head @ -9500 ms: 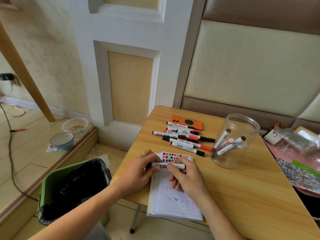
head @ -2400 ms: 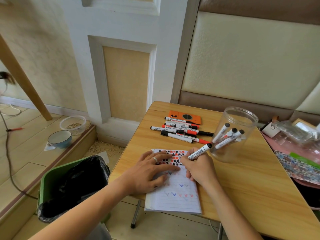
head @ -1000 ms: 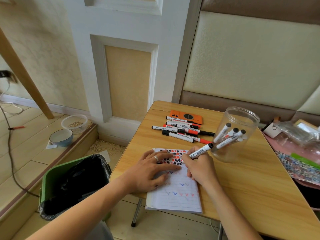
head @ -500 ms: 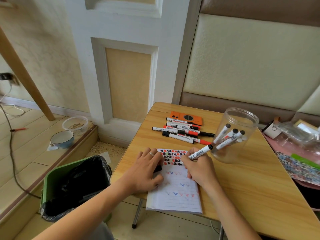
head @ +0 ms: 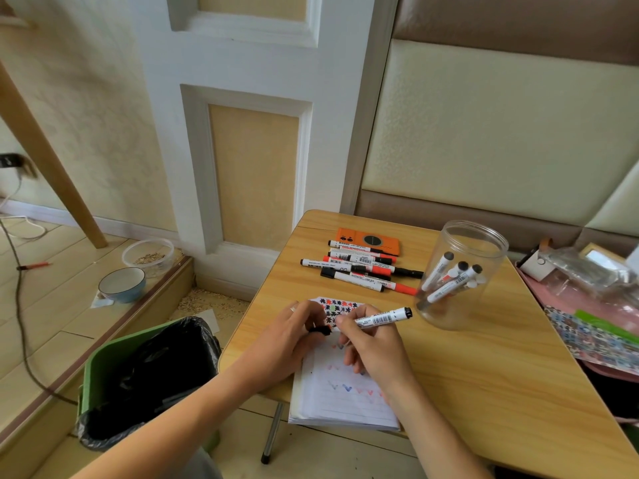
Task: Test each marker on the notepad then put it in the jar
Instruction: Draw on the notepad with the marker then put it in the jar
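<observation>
My right hand (head: 371,344) grips a white marker (head: 383,318) with a black end, held almost level just above the notepad (head: 340,397). My left hand (head: 287,335) pinches the marker's black cap (head: 320,329) close to the marker's tip. The lined notepad lies at the table's front edge with small coloured check marks on it. The clear plastic jar (head: 460,274) stands to the right with several markers inside. Several more markers (head: 359,269) lie in a row on the table behind the notepad.
An orange case (head: 368,239) lies behind the marker row. A green bin with a black liner (head: 145,375) stands left of the wooden table (head: 484,375). Plastic bags and a patterned sheet (head: 594,305) sit at the right. Bowls (head: 121,283) and a cable are on the floor.
My left hand has lifted off the notepad and brought the black cap up to the marker's tip. My right hand has stopped writing and tilted the marker level.
</observation>
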`<state>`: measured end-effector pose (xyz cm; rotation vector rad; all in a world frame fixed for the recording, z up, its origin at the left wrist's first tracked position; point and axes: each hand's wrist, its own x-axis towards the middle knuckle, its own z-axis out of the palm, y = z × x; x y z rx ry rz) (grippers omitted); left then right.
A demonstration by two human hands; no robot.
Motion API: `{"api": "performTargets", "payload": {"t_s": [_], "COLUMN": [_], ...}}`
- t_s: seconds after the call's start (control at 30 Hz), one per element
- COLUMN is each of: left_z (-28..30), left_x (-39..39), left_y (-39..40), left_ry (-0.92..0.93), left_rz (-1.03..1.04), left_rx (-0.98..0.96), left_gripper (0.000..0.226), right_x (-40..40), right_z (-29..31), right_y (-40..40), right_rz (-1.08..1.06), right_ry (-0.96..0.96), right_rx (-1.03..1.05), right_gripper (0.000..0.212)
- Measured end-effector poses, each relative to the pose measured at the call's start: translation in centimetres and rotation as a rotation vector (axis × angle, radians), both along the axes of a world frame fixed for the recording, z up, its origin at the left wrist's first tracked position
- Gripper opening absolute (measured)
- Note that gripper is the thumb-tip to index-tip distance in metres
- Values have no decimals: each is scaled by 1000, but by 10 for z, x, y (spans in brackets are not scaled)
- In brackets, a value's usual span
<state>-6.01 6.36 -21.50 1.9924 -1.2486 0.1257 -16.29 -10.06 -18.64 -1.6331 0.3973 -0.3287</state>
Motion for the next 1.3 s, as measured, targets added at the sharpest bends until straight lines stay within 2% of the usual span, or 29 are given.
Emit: {"api": "performTargets", "payload": {"t_s": [0.2, 0.33, 0.4, 0.47, 0.57, 0.63, 0.73, 0.83, 0.9, 1.07, 1.3], "left_z": [0, 0, 0, 0, 0, 1, 1, -2, -3, -5, -5], "left_x": [-1, -1, -1, -1, 0, 3, 5, 10, 13, 15, 16], "left_y": [0, 0, 0, 1, 1, 1, 1, 0, 0, -1, 0], "left_ry": [27, 22, 1, -15, -14, 23, 101, 78, 72, 77, 76], "left_rz": [-28, -33, -18, -6, -4, -21, -73, -84, -76, -80, -69], "left_rx": [-11, -27, -33, -44, -66, -76, -41, 22, 6, -38, -18], "left_gripper": [27, 23, 19, 16, 13, 14, 22, 32, 28, 16, 19], "right_x": [2, -1, -3, -3, 0, 1, 0, -3, -5, -3, 0], "right_z": [-2, 4, 4, 4, 2, -3, -5, -4, -4, -8, -11], "right_y": [3, 2, -4, -9, -13, -14, -11, -10, -10, -7, -4], "right_rz": [110, 58, -22, -127, -184, -137, -15, 123, 175, 134, 111], "right_ry": [-46, -58, -34, -74, -118, -105, -62, -24, 4, 19, 4], "right_rx": [-104, 20, 105, 239, 360, 306, 114, -47, -118, -185, -257], "right_gripper": [23, 45, 49, 40, 6, 2, 13, 13, 10, 11, 9]}}
